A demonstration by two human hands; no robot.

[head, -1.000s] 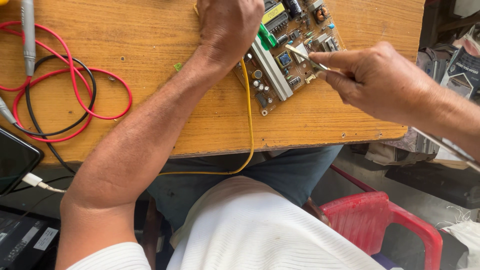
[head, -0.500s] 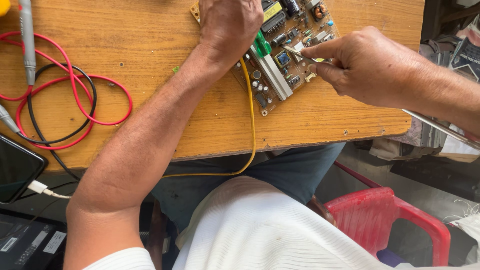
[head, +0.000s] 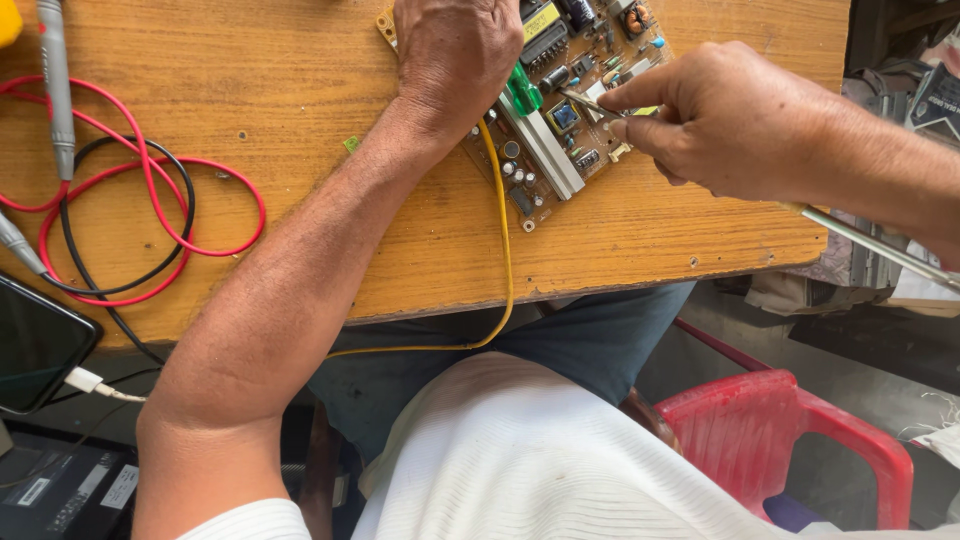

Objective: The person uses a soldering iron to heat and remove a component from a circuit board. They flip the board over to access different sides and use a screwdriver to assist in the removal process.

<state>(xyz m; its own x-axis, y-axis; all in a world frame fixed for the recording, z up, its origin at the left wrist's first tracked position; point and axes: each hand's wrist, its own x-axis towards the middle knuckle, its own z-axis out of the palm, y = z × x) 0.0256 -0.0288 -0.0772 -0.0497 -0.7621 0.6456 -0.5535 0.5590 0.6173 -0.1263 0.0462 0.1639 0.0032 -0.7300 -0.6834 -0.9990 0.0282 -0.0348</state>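
on the wooden table [head: 250, 60], at its far edge, a circuit board [head: 560, 150] lies flat and turned at an angle, crowded with small parts. the left hand [head: 455, 55] rests on the board's left end, fingers curled down over it, and a green-handled tool [head: 522, 95] with a yellow wire [head: 505, 260] shows just under the palm; whether the fingers actually grip that handle i cannot tell. the wire runs off the table edge toward the lap. the right hand [head: 715, 115] has thumb and fingers pinched together on tweezers [head: 585, 102], whose thin metal tips point at a spot among the parts near the middle of the board. it looks like the step is picking at or placing one small part while the board is held steady. the next move seems to call for a fine, steady touch from the tweezers, with the left hand keeping the board from sliding. to the left lie red and black leads [head: 150, 220], a probe [head: 55, 85] and a phone [head: 40, 345], well apart from the board.
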